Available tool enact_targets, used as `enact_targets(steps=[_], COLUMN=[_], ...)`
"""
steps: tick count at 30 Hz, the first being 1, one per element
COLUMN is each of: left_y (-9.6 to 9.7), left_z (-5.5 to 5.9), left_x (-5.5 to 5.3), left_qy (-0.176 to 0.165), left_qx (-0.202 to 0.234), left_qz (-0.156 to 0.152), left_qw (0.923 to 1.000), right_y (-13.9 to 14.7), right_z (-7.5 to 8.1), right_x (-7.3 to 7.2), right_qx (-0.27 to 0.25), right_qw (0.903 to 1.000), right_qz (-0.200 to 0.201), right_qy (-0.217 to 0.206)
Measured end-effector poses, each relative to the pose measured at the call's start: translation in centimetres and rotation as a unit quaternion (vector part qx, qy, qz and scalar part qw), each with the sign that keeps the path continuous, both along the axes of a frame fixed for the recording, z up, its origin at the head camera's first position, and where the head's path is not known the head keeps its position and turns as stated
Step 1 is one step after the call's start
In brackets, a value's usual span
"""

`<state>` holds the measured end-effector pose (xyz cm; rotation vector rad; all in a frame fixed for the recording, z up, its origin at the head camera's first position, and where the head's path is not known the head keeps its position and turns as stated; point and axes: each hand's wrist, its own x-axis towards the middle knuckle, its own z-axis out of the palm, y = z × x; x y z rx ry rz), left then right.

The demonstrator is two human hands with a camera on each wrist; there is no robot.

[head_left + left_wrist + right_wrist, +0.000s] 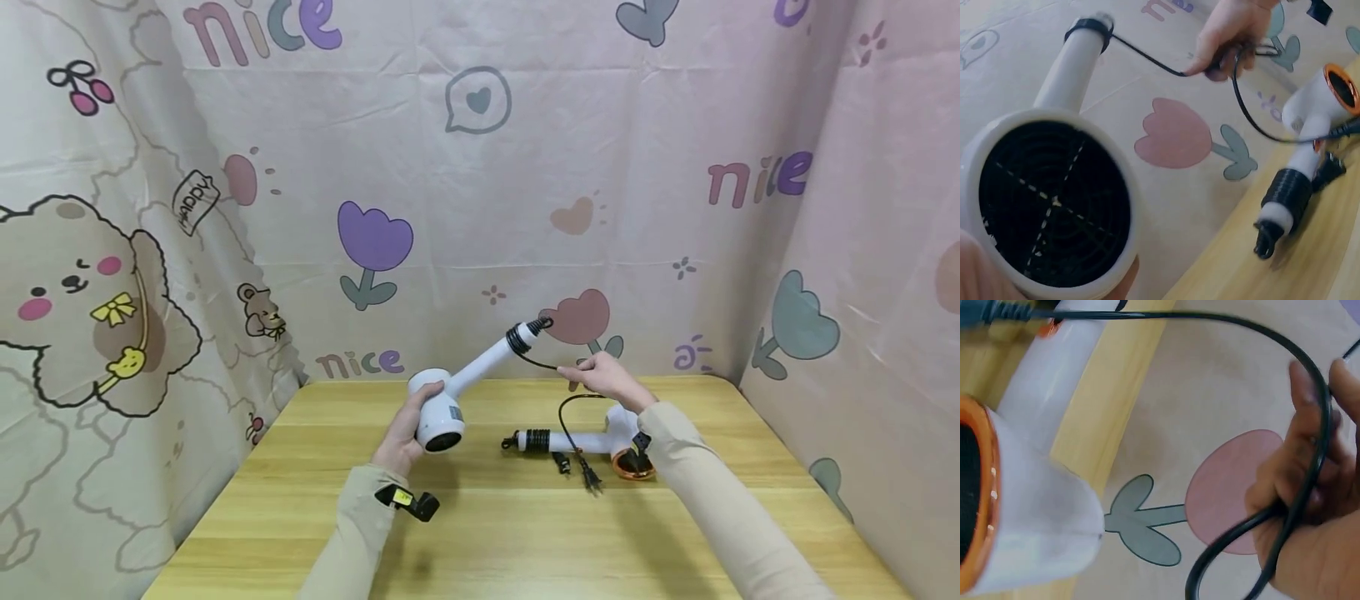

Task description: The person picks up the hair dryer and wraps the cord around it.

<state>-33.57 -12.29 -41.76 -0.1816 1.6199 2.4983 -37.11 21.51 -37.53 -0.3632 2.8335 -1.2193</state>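
Observation:
My left hand grips a white hair dryer by its barrel, held above the table with its handle slanting up to the right. Black cord is wound round the end of that handle. From there a stretch of cord runs taut to my right hand, which pinches it between thumb and curled fingers. In the right wrist view a loop of the cord passes over the palm. Its plug dangles over the table, in front of a second white hair dryer.
The second hair dryer, with an orange-rimmed end and its cord wrapped round the handle, lies on the wooden table beneath my right forearm. A printed curtain hangs behind the table and along both sides.

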Motion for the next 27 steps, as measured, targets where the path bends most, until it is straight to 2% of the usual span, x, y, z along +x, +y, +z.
enact_targets(steps=[3,8,12,15,18,21,25,27], left_y=[-0.3,-0.9,-1.4,-1.7,-1.9,-2.0,-1.9,-1.7], left_z=[-0.1,-0.4,-0.8,-1.0,-0.9,-0.7,-0.3,-0.1], left_x=[0.1,0.2,0.4,0.2,0.1,0.0,0.0,0.0], left_qy=[0.011,0.015,0.02,0.026,0.037,0.042,0.06,0.076], left_qx=[-0.027,-0.052,-0.087,-0.113,-0.134,-0.145,-0.161,-0.183], left_qz=[-0.029,-0.084,-0.117,-0.129,-0.125,-0.114,-0.081,-0.055], left_qw=[0.9992,0.995,0.9891,0.9848,0.9823,0.9819,0.9818,0.9786], right_y=[0.0,-0.5,-1.1,-1.3,-1.3,-1.2,-1.1,-1.1], right_z=[0.3,1.1,1.7,2.1,2.5,2.8,3.0,3.0], right_x=[-0.1,0.1,0.5,0.8,0.9,0.9,0.9,1.0], right_qx=[0.041,0.08,0.098,0.123,0.144,0.157,0.183,0.189], right_qw=[0.9974,0.9853,0.9772,0.967,0.9524,0.9336,0.9099,0.905], right_qz=[-0.035,-0.067,-0.069,-0.074,-0.089,-0.111,-0.127,-0.129], right_qy=[0.048,0.135,0.175,0.21,0.253,0.302,0.35,0.359])
